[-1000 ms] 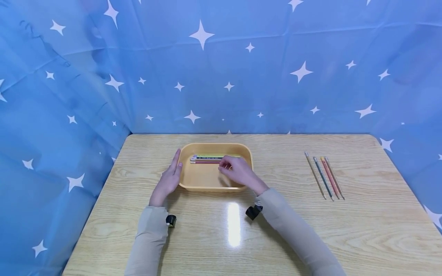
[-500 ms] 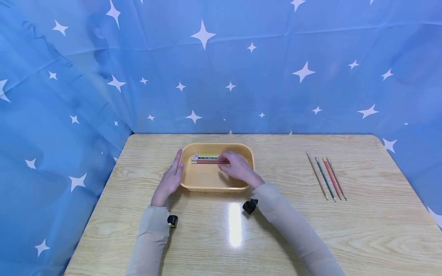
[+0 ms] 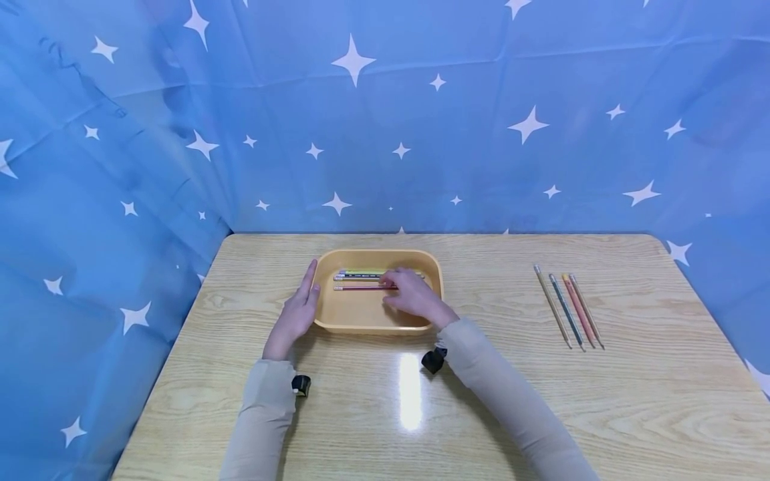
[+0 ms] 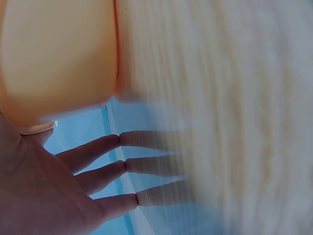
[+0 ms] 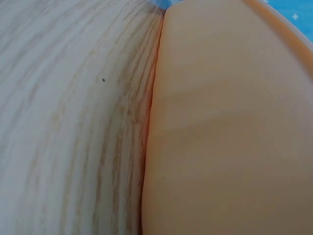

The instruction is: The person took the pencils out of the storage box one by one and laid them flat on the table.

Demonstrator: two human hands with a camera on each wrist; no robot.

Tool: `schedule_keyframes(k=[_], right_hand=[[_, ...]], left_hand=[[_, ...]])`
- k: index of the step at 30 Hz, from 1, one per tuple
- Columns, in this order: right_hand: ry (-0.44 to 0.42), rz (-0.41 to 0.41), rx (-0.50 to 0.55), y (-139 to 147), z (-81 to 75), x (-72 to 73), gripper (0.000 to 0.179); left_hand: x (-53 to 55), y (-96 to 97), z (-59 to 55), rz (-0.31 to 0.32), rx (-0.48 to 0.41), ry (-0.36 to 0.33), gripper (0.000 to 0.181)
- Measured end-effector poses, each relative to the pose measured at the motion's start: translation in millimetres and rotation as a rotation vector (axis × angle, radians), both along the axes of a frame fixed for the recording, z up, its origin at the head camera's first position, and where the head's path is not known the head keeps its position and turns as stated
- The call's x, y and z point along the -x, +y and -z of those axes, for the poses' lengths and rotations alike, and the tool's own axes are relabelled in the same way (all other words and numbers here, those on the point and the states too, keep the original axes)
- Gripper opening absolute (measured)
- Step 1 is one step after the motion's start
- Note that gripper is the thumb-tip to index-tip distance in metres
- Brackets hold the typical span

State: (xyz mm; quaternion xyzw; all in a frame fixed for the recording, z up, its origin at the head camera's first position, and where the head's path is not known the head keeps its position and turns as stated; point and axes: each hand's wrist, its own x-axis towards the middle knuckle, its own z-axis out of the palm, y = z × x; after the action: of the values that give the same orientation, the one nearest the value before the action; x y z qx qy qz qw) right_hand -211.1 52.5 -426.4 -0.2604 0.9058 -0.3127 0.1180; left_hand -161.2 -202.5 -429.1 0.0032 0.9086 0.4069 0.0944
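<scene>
An orange-yellow tray (image 3: 361, 329) sits on the table near its far edge. My left hand (image 3: 295, 310) lies along the tray's left wall with fingers extended; in the left wrist view its fingertips meet the tabletop beside the tray (image 4: 58, 54). Inside the tray, my right hand (image 3: 412, 294) reaches down with thumb and fingers apart, fingertips at a dark red pencil (image 3: 357, 288). Just beyond that pencil, several others, including a black-and-white patterned pencil (image 3: 357, 276), lie side by side, partly hidden by the hand. The right wrist view shows only the tray's outer wall (image 5: 220, 147) and tabletop.
On the right side of the wooden table (image 3: 650, 401) several pencils lie in a slanted row, among them a pink pencil (image 3: 579, 310) and a dark green pencil (image 3: 567, 312). A blue star-patterned cloth (image 3: 421, 120) hangs behind and at the left.
The dark red pencil has shifted slightly toward me, opening a gap from the other pencils. My right thumb and fingers have spread apart. The left hand stays at the tray's side.
</scene>
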Motion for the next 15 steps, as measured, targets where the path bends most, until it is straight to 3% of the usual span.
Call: schedule_keyframes(k=[6,15], right_hand=[[0.004,-0.030,-0.006,-1.2,-0.9,0.3,0.022],[-0.005,0.030,-0.017,-2.3,0.6,1.1,0.021]], left_hand=[[0.0,-0.1,0.6,-0.010,-0.004,0.003,0.054],[0.1,0.4,1.7,-0.017,-0.017,0.003,0.054]])
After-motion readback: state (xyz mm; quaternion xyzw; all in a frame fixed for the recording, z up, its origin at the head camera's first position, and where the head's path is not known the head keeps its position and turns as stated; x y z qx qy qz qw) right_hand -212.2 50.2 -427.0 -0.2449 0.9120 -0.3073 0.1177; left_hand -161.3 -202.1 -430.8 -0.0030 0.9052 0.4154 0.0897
